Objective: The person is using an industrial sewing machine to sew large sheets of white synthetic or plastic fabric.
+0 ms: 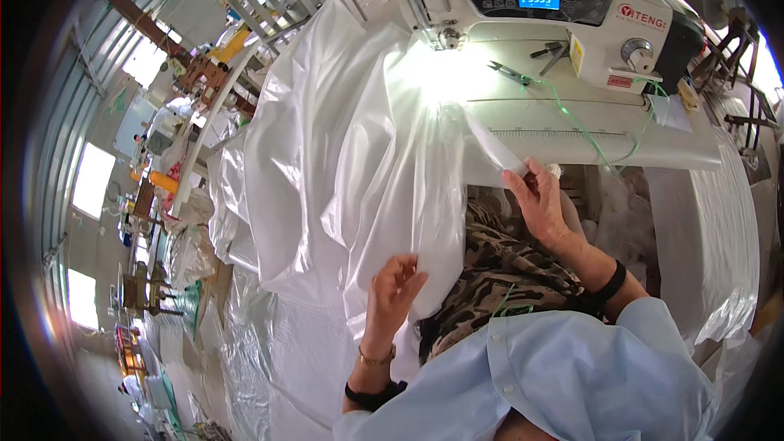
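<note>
You are at the feeding stage: the clear plastic sheet (359,155) is bunched in big folds over the counter (572,126) in front of the sewing machine (539,8), spilling down past your lap toward the floor on your left. Its upper part runs under the machine's head, where glare hides the needle area, so you cannot tell from here whether an edge already sits under the foot.

Your right hand (539,204) pinches a narrow folded strip of the sheet between thumb and fingers, just below the counter's front edge. Your left hand (392,286) is spread, fingers slightly curled, touching the lower hanging fold near your knee; whether it actually grips is unclear.

The next move, as it looks, calls for drawing that pinched edge flat and straight toward the needle while the left hand gathers and lifts the slack. Film this slippery will slide and crease, so keep the edges aligned. A green thread (588,126) trails across the counter, and small snips (513,73) lie near the machine's arm; keep the sheet off both.
</note>
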### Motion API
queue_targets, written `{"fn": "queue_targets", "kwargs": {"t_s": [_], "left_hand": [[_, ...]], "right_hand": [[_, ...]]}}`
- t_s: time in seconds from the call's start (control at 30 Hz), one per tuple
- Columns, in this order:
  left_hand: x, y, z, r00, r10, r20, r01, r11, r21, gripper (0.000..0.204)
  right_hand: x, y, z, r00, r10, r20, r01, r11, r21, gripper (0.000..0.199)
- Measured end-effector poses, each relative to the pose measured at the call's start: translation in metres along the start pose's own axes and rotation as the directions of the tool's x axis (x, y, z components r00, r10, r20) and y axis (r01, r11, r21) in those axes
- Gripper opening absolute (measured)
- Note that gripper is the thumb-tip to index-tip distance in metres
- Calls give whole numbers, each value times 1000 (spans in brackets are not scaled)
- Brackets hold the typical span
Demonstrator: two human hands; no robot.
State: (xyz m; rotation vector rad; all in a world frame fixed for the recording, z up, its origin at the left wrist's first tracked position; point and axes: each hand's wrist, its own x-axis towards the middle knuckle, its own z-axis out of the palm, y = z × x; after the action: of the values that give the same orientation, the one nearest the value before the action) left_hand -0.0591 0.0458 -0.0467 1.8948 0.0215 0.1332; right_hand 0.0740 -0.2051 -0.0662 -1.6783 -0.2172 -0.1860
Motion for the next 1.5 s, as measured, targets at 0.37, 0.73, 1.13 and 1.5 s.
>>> {"fn": "queue_targets", "kwargs": {"t_s": [0.37,0.73,1.13,1.5], "left_hand": [[68,15,26,982,105,-155,-121,987,-103,31],[107,45,34,996,-62,-63,55,993,-103,11],[108,42,36,985,172,27,-174,966,194,9],[94,24,50,987,164,5,-163,976,144,9]], "right_hand": [[-31,-18,47,955,47,293,5,984,-177,29],[3,-14,78,867,-498,16,496,860,-120,51],[-13,18,65,767,-52,640,-117,969,219,22],[-6,19,27,992,-108,-62,115,986,123,32]]}}
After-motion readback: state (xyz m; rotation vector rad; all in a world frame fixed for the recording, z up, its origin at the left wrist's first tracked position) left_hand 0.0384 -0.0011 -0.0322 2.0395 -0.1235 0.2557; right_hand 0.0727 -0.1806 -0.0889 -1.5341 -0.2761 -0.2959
